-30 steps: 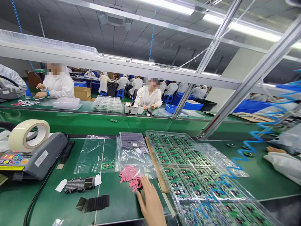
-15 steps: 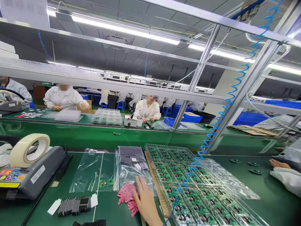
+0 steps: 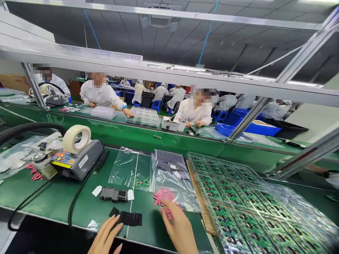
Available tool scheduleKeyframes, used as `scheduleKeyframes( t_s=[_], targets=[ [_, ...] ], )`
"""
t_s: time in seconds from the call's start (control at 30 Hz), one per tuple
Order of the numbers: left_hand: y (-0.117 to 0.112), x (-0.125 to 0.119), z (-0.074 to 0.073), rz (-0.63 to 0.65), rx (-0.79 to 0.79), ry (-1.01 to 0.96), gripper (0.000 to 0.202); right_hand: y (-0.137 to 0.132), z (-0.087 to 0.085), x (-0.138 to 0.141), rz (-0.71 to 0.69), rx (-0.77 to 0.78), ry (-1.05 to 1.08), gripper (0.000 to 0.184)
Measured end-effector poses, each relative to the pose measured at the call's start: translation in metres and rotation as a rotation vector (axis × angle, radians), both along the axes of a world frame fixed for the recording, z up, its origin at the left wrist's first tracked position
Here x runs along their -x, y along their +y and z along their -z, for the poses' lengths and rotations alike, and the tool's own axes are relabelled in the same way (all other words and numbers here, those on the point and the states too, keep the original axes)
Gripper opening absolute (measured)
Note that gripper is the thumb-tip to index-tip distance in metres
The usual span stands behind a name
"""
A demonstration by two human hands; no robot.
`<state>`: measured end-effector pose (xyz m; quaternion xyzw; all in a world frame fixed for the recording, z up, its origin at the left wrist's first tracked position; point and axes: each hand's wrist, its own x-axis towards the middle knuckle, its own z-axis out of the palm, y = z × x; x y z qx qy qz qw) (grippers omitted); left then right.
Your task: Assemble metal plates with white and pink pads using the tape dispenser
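Your left hand (image 3: 104,236) sits at seven o'clock, released, with the fingers extended and nothing held, just short of the black strips (image 3: 128,218) lying loose on the green worktop (image 3: 39,192). Your right hand (image 3: 180,229) sits at six o'clock, fingers reaching onto the small pink strips (image 3: 165,196); contact is evident, but I cannot confirm whether those fingers are gripping any of them. The pink strips lie in a loose heap on the lower part of a clear plastic bag (image 3: 176,190), which holds a stack of dark, ribbed pieces (image 3: 169,164). Toward eleven o'clock, a second clear bag (image 3: 124,169) contains one small green circuit board (image 3: 142,182). A row of ribbed black pieces (image 3: 112,194) stands between two white cards (image 3: 96,191) at nine o'clock from your right hand. A gray tape dispenser (image 3: 78,160) with a roll of tape (image 3: 76,138) on top stands at ten o'clock. Clear trays of green circuit boards (image 3: 233,208) are stacked at four o'clock, partly under plastic film (image 3: 299,208). Across the line at twelve o'clock, a co-worker in a white coat (image 3: 197,111) sits at a facing worktop.
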<state>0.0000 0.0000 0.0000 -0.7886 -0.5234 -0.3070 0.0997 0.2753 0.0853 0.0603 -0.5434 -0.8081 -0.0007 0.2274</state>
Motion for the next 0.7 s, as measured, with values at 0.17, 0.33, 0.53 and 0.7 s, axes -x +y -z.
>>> scheduleKeyframes(
  t_s=[0.17,0.33,0.53,0.7],
  targets=[
    [0.009,-0.006,-0.005,-0.043,-0.013,0.096,0.043,0.034,-0.009,0.054,-0.159,0.021,-0.049,0.030],
    [0.001,-0.004,0.007,-0.038,-0.003,0.127,0.041,0.075,-0.007,0.082,-0.096,0.049,-0.120,0.039],
    [-0.006,0.005,0.017,-0.077,-0.007,0.083,0.035,0.095,-0.008,0.087,-0.084,0.101,-0.165,0.015],
    [-0.007,0.003,0.017,-0.064,-0.013,0.135,0.049,0.077,-0.020,0.086,-0.154,0.119,-0.091,0.023]
  ],
)
